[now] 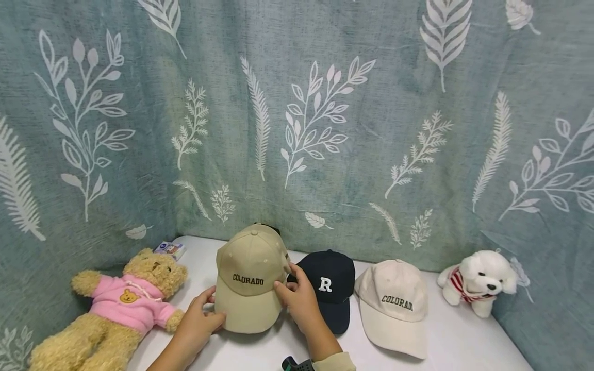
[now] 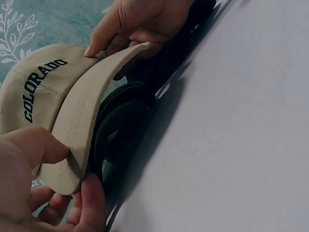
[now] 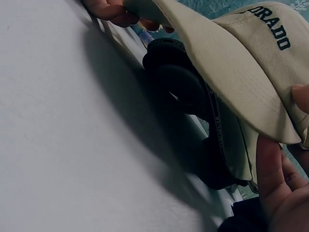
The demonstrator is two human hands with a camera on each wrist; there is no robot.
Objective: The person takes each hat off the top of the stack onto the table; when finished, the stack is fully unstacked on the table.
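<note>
My left grip (image 1: 197,320) and right grip (image 1: 300,303) pinch the khaki, curved-brim fabric cap (image 1: 250,260) from both sides; I'm apparently positioning it, and the next move calls for even support.

COLORADO is marking the lower-centre tan cap (image 1: 250,298) and lower-right cream cap (image 1: 394,314), R the navy cap (image 1: 330,294) between them.

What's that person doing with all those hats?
They're holding up the tan COLORADO cap. The left grip pinches one side of its brim, and the right grip holds the other side. The brim is raised off the white table. A navy R cap and a cream COLORADO cap sit to the right, between it and a white toy dog. A teddy bear is on the left.
</note>
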